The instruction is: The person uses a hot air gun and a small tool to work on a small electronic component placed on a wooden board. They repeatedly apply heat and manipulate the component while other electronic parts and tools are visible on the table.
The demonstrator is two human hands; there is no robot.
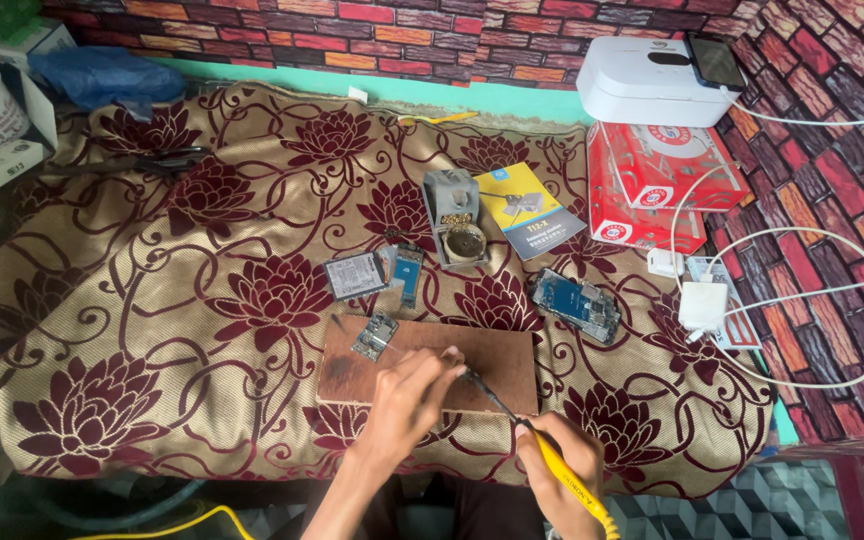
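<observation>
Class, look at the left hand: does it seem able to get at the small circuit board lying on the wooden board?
Probably yes. The left hand rests on the wooden board, beside the small circuit board, with nothing lying between them.

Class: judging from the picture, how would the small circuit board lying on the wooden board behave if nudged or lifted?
The small circuit board looks thin and flat, so probably light and stiff. Lying loose on the smooth wooden board, it would likely slide, not roll. Its exposed components suggest it is fragile.
</observation>
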